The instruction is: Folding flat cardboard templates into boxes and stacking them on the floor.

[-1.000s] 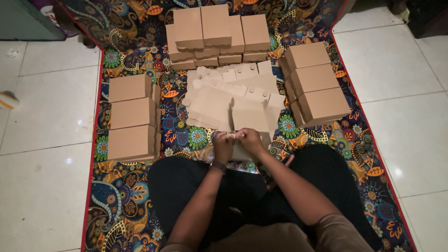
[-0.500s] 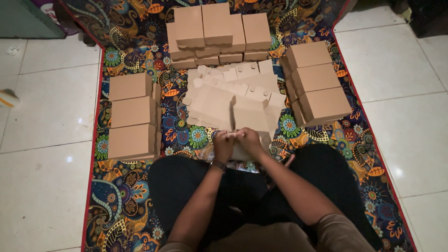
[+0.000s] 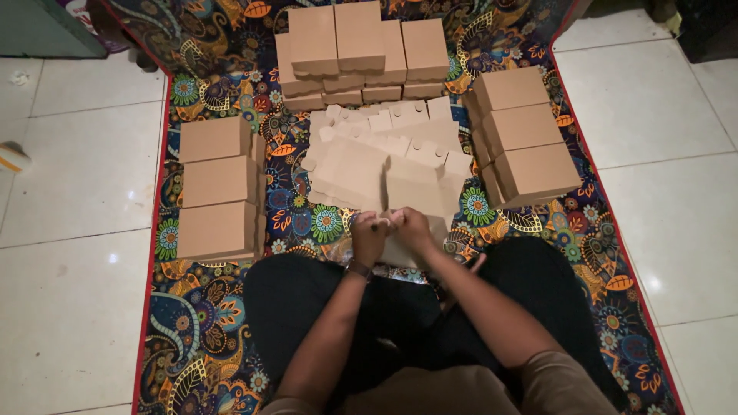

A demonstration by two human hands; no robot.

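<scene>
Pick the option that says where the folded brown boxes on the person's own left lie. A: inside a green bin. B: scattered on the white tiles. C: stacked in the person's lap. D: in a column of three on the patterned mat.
D: the three closed boxes lie one behind another on the patterned mat, left of the flat cardboard blanks that both hands work over.

A flat, unfolded piece of plain brown cardboard [image 3: 411, 192], a box blank with notched tabs along its upper edge, is held at its near edge between the left hand [image 3: 369, 237] and the right hand [image 3: 411, 229], both closed on it side by side. It lies low over the patterned rug [image 3: 215, 323], just before the crossed legs, its far part overlapping the pile of flat blanks [image 3: 361, 154] behind it.
</scene>
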